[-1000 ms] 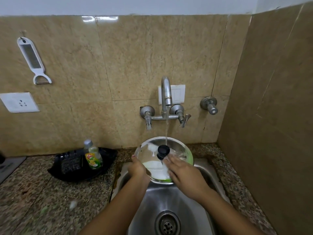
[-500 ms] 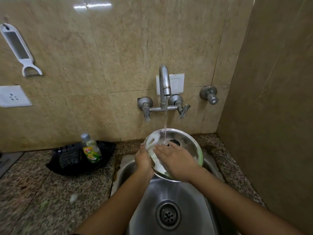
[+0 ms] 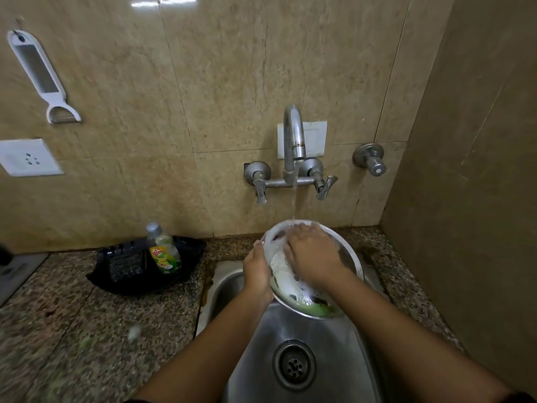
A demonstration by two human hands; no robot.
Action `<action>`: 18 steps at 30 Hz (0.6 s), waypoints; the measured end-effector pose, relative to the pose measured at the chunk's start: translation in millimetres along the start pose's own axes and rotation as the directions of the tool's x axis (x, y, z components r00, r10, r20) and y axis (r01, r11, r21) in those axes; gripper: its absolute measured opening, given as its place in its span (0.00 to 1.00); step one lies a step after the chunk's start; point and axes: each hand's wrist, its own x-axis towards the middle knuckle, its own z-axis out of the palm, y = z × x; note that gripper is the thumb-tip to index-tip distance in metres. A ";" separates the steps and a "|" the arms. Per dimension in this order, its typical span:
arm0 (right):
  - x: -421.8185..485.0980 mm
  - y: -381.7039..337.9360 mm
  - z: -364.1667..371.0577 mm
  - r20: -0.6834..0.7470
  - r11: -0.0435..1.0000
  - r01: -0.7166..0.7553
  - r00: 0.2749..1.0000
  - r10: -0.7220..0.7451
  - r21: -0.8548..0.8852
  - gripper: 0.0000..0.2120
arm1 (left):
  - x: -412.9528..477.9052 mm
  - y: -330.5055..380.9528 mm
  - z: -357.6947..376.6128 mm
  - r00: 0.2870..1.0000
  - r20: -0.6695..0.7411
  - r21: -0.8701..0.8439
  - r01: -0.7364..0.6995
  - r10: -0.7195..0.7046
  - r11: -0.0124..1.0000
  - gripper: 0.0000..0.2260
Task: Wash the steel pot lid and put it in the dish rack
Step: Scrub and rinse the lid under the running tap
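The steel pot lid (image 3: pixel 347 258) is held tilted over the sink (image 3: pixel 293 333), soapy, with white foam on its face and a green tint along its lower rim. My left hand (image 3: pixel 257 270) grips its left edge. My right hand (image 3: pixel 312 254) lies flat on the lid's face and covers the black knob. Water from the tap (image 3: pixel 293 141) falls onto the lid's upper edge. No dish rack is plainly in view.
A black tray (image 3: pixel 128 269) on the granite counter (image 3: pixel 87 330) left of the sink holds a bottle of dish soap (image 3: pixel 162 250). A peeler (image 3: pixel 40 74) hangs on the tiled wall. A side wall stands close on the right. The sink drain (image 3: pixel 294 365) is below my arms.
My right hand has slid from the lid's lower part, by the knob, up across its face towards the top. The knob is now covered. The left hand keeps its grip.
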 end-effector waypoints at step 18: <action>-68.9 26.3 35.3 -0.067 0.859 0.456 0.889 -0.454 0.233 0.23 | 18.0 3.6 -15.8 0.975 -0.210 -0.018 0.074 -0.076 0.997 0.22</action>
